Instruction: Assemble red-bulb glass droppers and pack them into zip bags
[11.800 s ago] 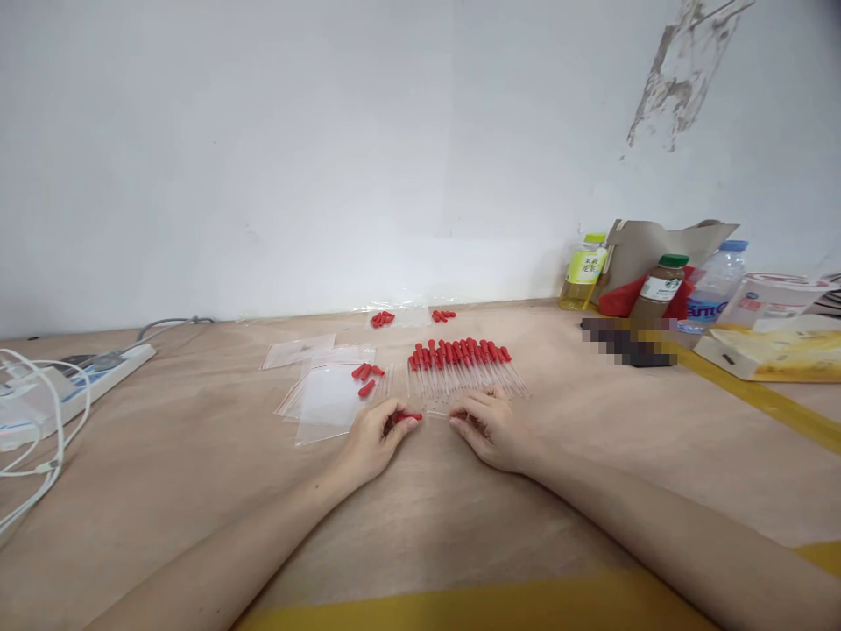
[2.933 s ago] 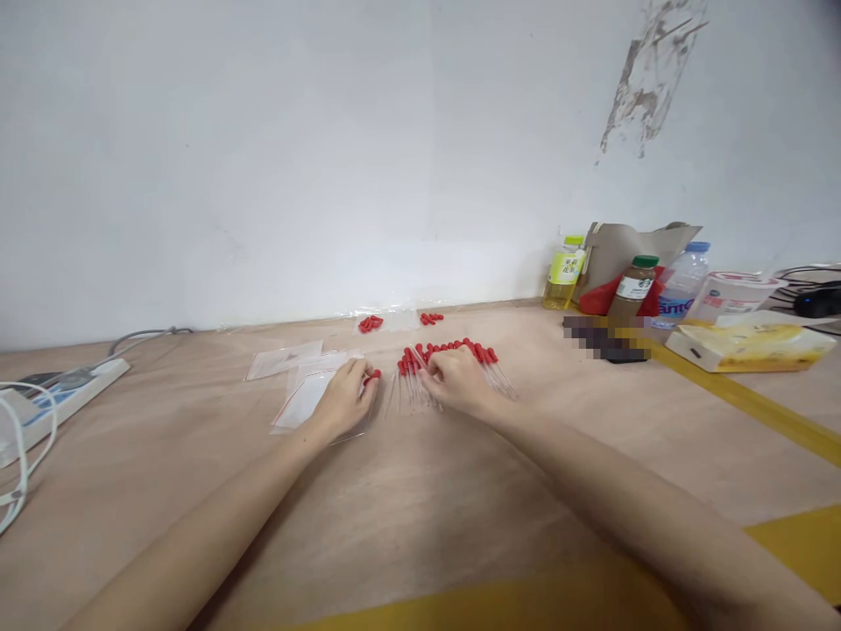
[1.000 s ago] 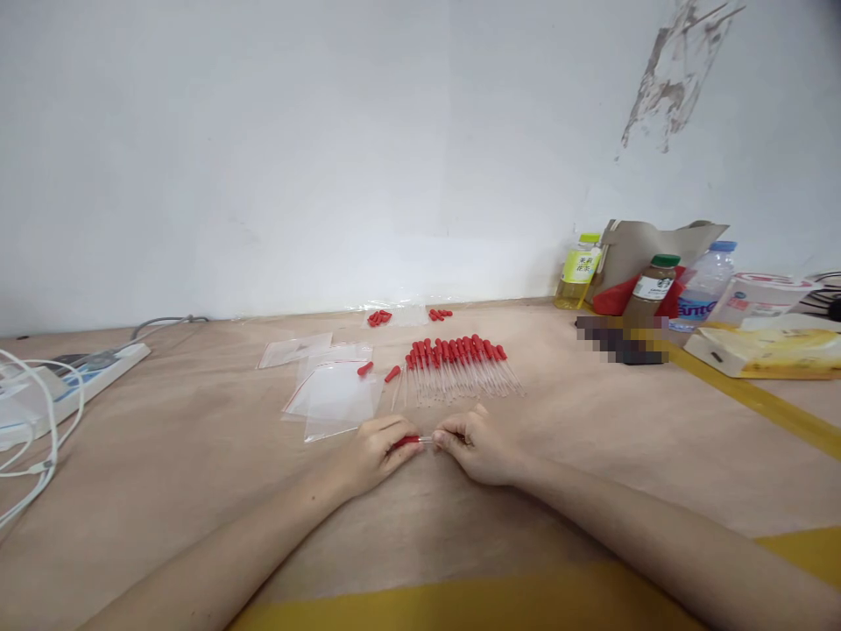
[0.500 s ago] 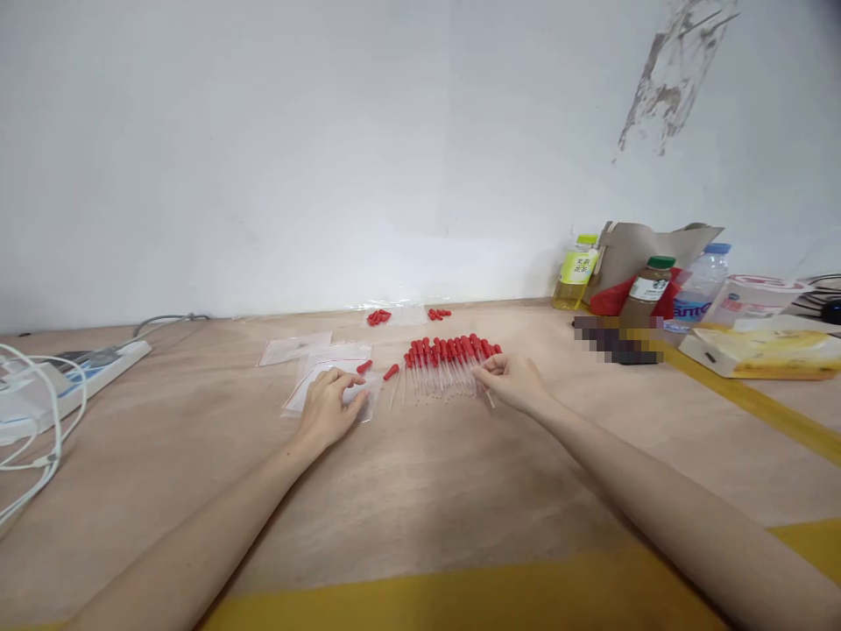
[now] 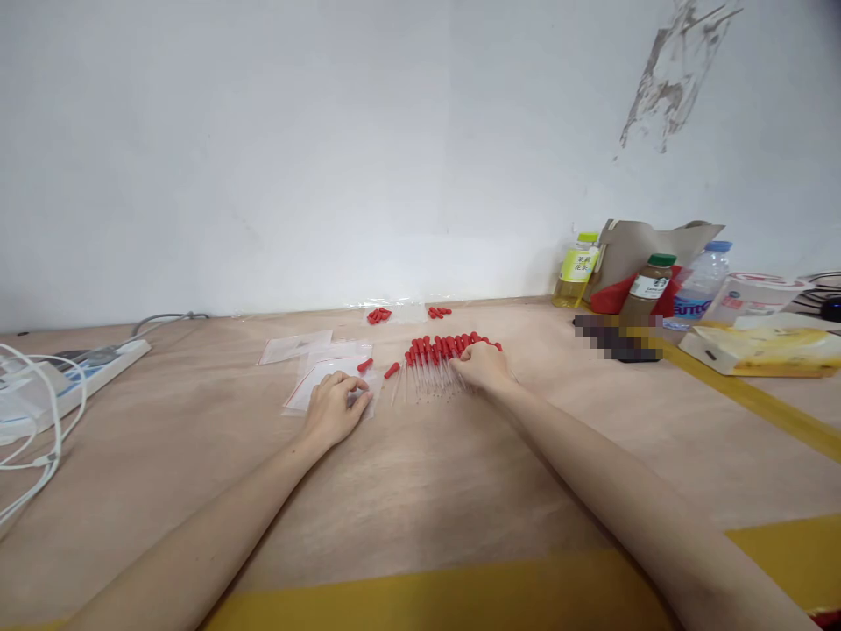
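The left hand [image 5: 335,405] lies flat, grip loose, on clear bags [image 5: 328,386]; the right hand [image 5: 483,364], its grip unclear, rests on red-capped droppers [image 5: 434,359] on the worktop [image 5: 420,491].

On the plywood table [image 5: 420,491], the left hand [image 5: 335,407] rests with curled fingers on a stack of clear zip bags [image 5: 315,386]. The right hand [image 5: 483,364] lies over the right end of a row of red-capped glass droppers [image 5: 430,364], fingers bent onto them. Two loose red caps [image 5: 378,368] lie between bags and row. More red caps [image 5: 407,314] sit near the wall. Bottles [image 5: 647,285] stand far right, a power strip [image 5: 72,386] far left.
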{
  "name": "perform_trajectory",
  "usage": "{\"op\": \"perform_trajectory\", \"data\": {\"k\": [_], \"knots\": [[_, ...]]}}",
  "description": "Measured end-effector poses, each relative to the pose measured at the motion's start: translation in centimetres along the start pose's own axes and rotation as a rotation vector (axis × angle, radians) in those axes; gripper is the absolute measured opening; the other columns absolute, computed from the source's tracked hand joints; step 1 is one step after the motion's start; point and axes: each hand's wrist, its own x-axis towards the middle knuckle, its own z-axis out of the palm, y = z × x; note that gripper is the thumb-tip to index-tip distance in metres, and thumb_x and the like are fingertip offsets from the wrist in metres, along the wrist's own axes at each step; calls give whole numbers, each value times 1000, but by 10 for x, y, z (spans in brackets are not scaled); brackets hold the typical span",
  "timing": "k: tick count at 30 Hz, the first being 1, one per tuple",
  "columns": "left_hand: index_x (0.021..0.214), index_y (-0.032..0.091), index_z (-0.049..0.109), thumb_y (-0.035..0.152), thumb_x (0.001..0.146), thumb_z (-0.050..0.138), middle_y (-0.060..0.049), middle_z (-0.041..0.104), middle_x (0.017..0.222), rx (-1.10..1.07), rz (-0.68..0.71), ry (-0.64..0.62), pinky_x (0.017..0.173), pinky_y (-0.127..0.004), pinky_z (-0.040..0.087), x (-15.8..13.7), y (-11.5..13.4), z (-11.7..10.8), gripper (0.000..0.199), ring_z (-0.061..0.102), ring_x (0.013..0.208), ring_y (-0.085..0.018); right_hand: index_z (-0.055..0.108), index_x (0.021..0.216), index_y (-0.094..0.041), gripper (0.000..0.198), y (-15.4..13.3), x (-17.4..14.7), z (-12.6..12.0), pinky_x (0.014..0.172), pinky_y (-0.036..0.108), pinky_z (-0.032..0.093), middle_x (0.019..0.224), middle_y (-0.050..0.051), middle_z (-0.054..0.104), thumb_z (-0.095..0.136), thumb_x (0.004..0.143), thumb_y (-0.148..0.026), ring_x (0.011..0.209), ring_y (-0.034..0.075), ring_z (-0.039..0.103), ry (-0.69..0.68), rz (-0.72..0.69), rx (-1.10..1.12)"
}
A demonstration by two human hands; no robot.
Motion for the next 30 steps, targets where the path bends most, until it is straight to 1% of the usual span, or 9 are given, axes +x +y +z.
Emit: {"op": "perform_trajectory", "data": {"k": [6, 10, 14, 17, 19, 22, 25, 28, 30], "knots": [[81, 20, 64, 31, 78, 52, -4, 57, 80, -3, -5, -24, 69, -31, 39, 0, 2, 0, 16, 52, 79, -20, 61, 56, -19, 29, -2, 6, 5, 71, 33, 35, 70, 5, 65, 52, 71, -42, 73, 20, 58, -2, 24, -11], [81, 20, 64, 31, 79, 52, -4, 57, 79, 9, 5, -29, 70, -31, 39, -1, 3, -1, 16, 52, 80, -20, 61, 59, -19, 32, -3, 3, 7, 74, 35, 33, 71, 5, 65, 51, 73, -46, 74, 21, 58, 27, -16, -16], [83, 20, 63, 30, 79, 52, -5, 57, 82, 71, 66, 9, 74, -34, 39, -1, 4, -2, 15, 51, 84, -22, 61, 68, -20, 29, -18, -12, 8, 79, 36, 29, 75, 3, 66, 49, 77, -45, 76, 19, 58, 59, -169, -2], [86, 19, 61, 29, 79, 51, -6, 55, 86, 58, 145, 22, 78, -34, 39, 4, 9, -1, 16, 50, 88, -23, 62, 71, -21, 26, -40, -24, 13, 82, 38, 25, 76, 3, 67, 47, 78, -41, 76, 18, 59, 20, -314, -33], [89, 18, 60, 28, 81, 48, -7, 55, 88, 26, 180, -3, 79, -34, 40, 13, 13, 0, 17, 50, 91, -24, 63, 75, -19, 26, -55, -29, 17, 83, 39, 24, 78, 6, 67, 45, 79, -37, 78, 20, 59, -10, -357, -92], [96, 16, 58, 21, 81, 44, -8, 54, 93, -4, 167, -66, 82, -35, 40, 32, 18, 4, 22, 50, 95, -25, 64, 82, -15, 27, -75, -29, 22, 83, 39, 23, 86, 13, 67, 42, 80, -29, 83, 22, 60, -83, -325, -174], [104, 16, 57, 15, 78, 45, -8, 54, 98, -18, 158, -113, 83, -33, 41, 51, 22, 10, 28, 53, 93, -23, 64, 91, -14, 27, -87, -25, 24, 84, 40, 24, 95, 15, 65, 42, 79, -26, 88, 23, 59, -164, -249, -196], [104, 15, 58, 9, 74, 47, -7, 57, 91, -33, 148, -169, 76, -29, 43, 63, 25, 16, 34, 57, 81, -19, 61, 100, -15, 30, -91, -22, 25, 85, 40, 25, 98, 16, 64, 45, 78, -27, 90, 24, 59, -211, -199, -203], [99, 15, 61, 7, 71, 48, -6, 58, 84, -40, 125, -189, 74, -29, 43, 66, 26, 19, 32, 57, 76, -19, 61, 102, -16, 31, -93, -20, 26, 85, 41, 25, 98, 16, 64, 46, 77, -27, 91, 24, 59, -229, -195, -208]]}}
